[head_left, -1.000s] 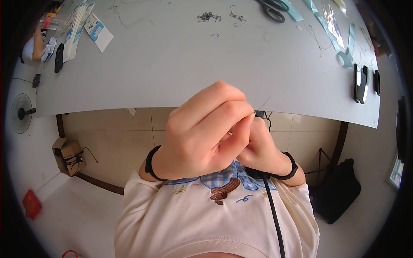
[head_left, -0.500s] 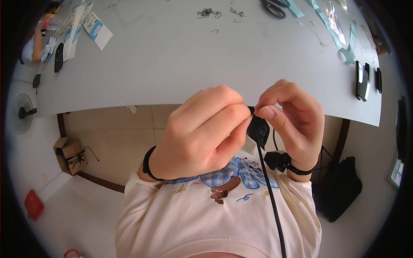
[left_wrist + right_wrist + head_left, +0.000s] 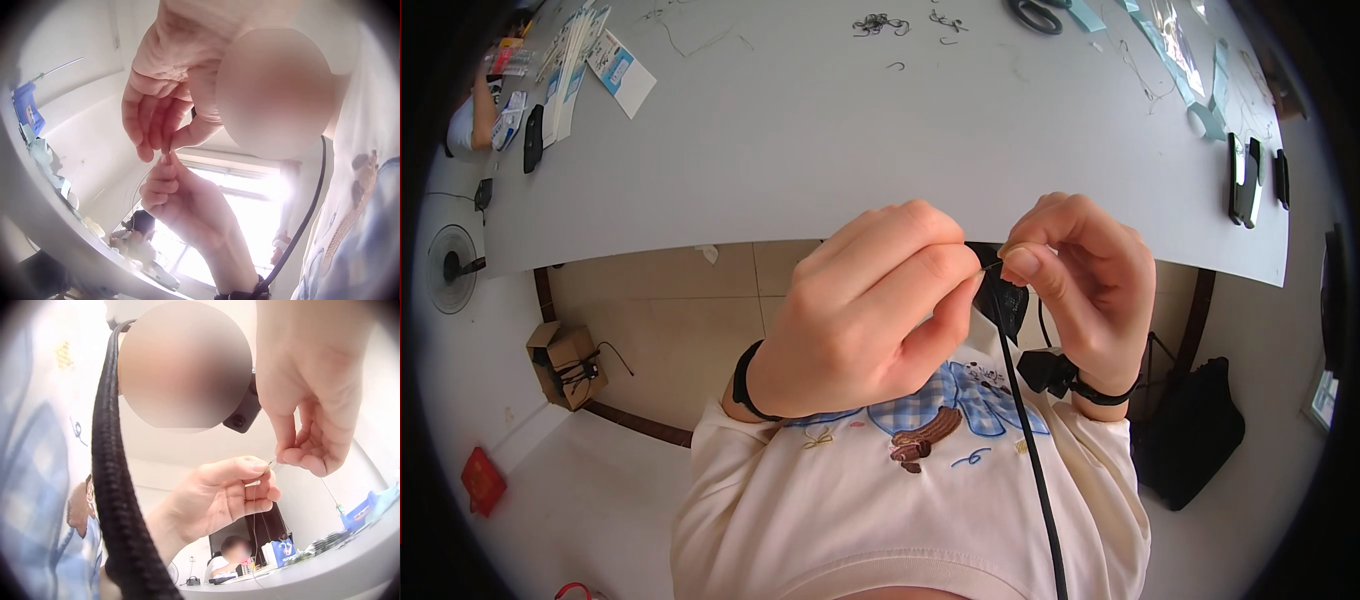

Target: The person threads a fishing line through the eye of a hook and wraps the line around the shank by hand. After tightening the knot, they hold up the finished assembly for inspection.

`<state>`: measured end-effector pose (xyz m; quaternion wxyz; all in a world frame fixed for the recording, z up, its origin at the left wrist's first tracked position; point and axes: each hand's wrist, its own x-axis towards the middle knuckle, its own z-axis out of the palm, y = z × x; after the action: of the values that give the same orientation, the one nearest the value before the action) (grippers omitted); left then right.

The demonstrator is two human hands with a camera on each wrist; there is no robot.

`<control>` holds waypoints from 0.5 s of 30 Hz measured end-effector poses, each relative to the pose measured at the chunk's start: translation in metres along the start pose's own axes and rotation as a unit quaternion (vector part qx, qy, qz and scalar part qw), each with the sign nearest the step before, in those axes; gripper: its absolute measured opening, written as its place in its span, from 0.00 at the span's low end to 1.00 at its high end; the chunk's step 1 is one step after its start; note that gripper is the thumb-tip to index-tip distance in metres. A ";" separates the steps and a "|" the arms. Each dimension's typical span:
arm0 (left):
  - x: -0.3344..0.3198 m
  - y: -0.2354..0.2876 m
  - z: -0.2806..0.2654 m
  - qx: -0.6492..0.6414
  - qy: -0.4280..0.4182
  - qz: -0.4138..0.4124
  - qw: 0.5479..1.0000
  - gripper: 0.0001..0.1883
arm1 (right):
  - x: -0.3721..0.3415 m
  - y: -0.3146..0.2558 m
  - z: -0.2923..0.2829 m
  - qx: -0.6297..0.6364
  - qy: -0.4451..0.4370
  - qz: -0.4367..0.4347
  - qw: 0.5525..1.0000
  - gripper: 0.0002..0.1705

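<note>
Both hands meet in front of the chest, near the front edge of the grey table [image 3: 800, 160]. My left hand [image 3: 855, 310] pinches a fine fishing line [image 3: 255, 497] between thumb and forefinger; part of it hangs below that hand in the right wrist view. Opposite it, my right hand [image 3: 1100, 285] pinches with thumb and index finger, and a short thin dark strand spans the small gap between the fingertips. I cannot tell whether a hook sits in the left pinch. Small dark fish hooks [image 3: 880, 24] lie heaped on the table, and a single hook [image 3: 896, 66] lies nearer.
Black scissors [image 3: 1036, 14] and pale blue strips [image 3: 1212, 118] lie at the back right. Dark, stapler-like objects [image 3: 1250, 182] are at the right edge. Printed cards [image 3: 625, 75] lie at the left. A black cable [image 3: 1028, 430] runs down the shirt front.
The right hand was tucked behind the left one second ago. It came out to the right and now pinches beside the left fingertips. The left hand has barely moved.
</note>
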<state>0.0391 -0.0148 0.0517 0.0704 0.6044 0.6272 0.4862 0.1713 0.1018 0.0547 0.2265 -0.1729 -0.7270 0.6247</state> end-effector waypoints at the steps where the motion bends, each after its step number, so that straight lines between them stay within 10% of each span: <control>1: 0.000 0.000 0.000 0.001 0.001 0.001 1.000 0.10 | 0.000 0.000 0.000 -0.002 0.002 0.003 1.000 0.01; 15: 0.007 -0.007 0.001 -0.051 0.053 -0.016 0.997 0.08 | -0.011 0.005 0.006 0.101 0.010 0.040 0.994 0.19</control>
<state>0.0338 -0.0073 0.0497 0.0754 0.5633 0.6142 0.5474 0.1774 0.0914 0.0476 0.2248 -0.1850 -0.6504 0.7016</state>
